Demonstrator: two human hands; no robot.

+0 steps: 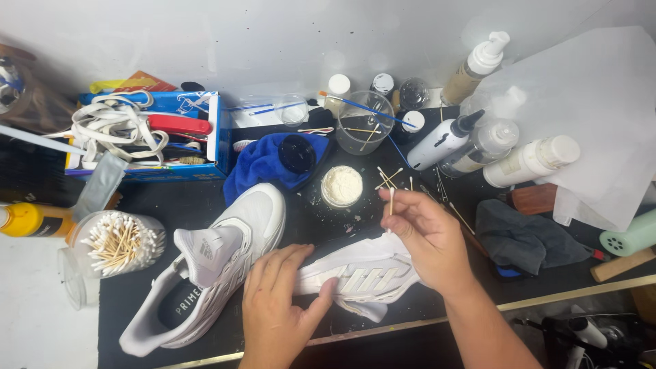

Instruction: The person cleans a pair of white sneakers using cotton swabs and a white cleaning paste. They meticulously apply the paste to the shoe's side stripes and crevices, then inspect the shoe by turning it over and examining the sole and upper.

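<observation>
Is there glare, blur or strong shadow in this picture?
Head view: light is even and soft, shadows faint; the white sheet at top right looks washed out; both shoes and the right hand are sharp; edges bend slightly, as from a wide lens.

left hand (277,301) pressing white sneaker (359,277), right hand (427,236) pinching cotton swab (391,201)

A blue box (217,130) of white laces is sitting at the table's (205,205) back left, a blue cloth (256,167) lying beside it. White bottles (529,160) are crowding the back right corner.
</observation>
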